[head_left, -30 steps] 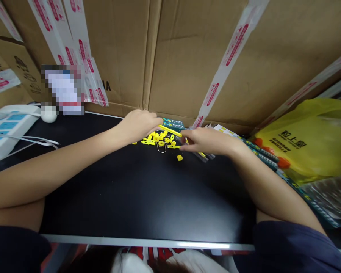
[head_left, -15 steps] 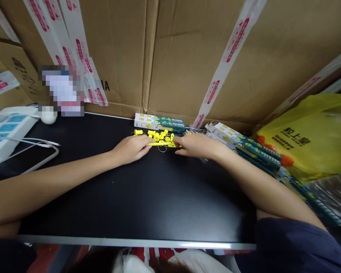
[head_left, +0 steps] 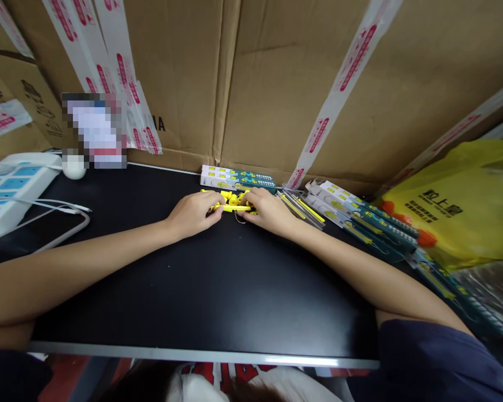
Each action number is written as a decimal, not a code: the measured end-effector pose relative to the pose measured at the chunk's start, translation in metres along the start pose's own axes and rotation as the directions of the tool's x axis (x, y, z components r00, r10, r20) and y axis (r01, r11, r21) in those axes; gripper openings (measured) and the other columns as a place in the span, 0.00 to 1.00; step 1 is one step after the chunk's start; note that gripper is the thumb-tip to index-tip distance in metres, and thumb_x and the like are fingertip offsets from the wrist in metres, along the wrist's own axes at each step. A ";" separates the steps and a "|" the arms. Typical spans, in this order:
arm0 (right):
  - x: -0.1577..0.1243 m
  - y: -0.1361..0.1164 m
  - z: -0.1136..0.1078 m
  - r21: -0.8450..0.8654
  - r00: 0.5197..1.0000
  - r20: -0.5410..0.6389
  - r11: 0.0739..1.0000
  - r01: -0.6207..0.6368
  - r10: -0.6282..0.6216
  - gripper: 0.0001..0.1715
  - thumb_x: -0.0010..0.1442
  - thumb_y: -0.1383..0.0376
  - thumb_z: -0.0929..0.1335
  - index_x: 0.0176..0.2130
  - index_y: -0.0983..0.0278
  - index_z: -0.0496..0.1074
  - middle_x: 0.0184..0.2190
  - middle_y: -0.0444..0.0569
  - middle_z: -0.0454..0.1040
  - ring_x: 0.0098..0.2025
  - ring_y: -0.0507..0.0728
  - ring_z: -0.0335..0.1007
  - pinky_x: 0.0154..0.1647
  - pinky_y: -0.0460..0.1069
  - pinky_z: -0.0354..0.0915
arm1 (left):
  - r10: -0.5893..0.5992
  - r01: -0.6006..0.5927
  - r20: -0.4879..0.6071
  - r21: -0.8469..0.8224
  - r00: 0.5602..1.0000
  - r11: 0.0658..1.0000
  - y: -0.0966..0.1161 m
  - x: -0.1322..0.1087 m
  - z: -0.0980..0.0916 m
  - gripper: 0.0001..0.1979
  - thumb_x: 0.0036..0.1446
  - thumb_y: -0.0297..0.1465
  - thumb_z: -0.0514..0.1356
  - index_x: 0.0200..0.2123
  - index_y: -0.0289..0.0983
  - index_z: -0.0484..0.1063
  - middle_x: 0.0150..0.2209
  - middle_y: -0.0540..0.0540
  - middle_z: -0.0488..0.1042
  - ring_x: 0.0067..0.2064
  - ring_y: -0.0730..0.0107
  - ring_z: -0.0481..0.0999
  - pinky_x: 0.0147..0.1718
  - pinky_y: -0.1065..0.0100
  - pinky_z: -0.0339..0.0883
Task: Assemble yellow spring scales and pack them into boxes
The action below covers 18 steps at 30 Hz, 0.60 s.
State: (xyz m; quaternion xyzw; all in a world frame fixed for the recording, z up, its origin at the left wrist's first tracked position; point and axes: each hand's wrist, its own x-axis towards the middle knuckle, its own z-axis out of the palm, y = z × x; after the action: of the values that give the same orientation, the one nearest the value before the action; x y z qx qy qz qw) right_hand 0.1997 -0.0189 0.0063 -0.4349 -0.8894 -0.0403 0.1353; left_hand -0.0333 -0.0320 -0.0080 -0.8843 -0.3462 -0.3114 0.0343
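Between my hands lies a slim yellow plastic stick (head_left: 235,208), level along the near side of a pile of small yellow plastic pieces (head_left: 233,199). My left hand (head_left: 196,213) pinches the stick's left end between thumb and fingers. At the other end, my right hand (head_left: 265,209) has its thumb and fingers closed round the stick; the fingers hide that end and some pieces. A thin wire loop (head_left: 240,220) shows just below the stick. To the right of my right hand lie yellow and metal rods (head_left: 300,206), apparently in clear wrap.
A printed narrow box (head_left: 237,180) lies behind the pile. More such boxes (head_left: 362,215) are stacked at the right, beside a yellow plastic bag (head_left: 452,195). A white power strip (head_left: 19,181) with cables sits at the left. Large cardboard (head_left: 268,84) walls the back of the black table (head_left: 235,290).
My right hand has shifted slightly left, over the yellow pieces and onto the stick's right end, uncovering the rods beside it. My left hand keeps its hold; the view has shifted slightly.
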 end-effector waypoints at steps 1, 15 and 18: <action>0.001 0.000 0.001 0.013 1.000 -0.001 1.000 0.003 -0.003 0.11 0.61 0.58 0.67 0.40 0.63 0.70 0.41 0.54 0.73 0.44 0.60 0.66 0.42 0.52 0.61 | -0.004 0.004 -0.001 -0.004 1.000 1.000 0.000 0.000 0.000 0.10 0.61 0.31 0.52 0.38 0.35 0.71 0.35 0.46 0.77 0.32 0.70 0.74 0.34 0.68 0.67; 0.005 0.025 -0.023 0.834 0.987 0.083 0.533 -0.144 0.136 0.18 0.56 0.56 0.68 0.42 0.62 0.61 0.31 0.45 0.70 0.34 0.52 0.70 0.31 0.48 0.67 | -0.071 0.066 -0.073 -0.073 0.995 0.995 0.001 0.000 -0.002 0.10 0.65 0.32 0.50 0.41 0.35 0.70 0.38 0.46 0.77 0.32 0.73 0.74 0.32 0.70 0.66; 0.004 0.025 -0.021 0.892 0.990 0.115 0.431 -0.139 0.081 0.17 0.56 0.58 0.69 0.41 0.63 0.62 0.30 0.44 0.71 0.34 0.52 0.71 0.30 0.46 0.68 | -0.070 0.062 -0.092 -0.084 0.993 0.995 -0.001 -0.001 -0.001 0.10 0.65 0.32 0.50 0.40 0.35 0.70 0.37 0.46 0.77 0.31 0.74 0.73 0.32 0.70 0.65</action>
State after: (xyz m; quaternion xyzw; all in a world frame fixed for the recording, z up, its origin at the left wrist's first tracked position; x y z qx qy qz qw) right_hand 0.2214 -0.0039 0.0269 -0.3548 -0.7486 0.4574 0.3231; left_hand -0.0346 -0.0318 -0.0078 -0.8573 -0.3603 -0.3676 0.0044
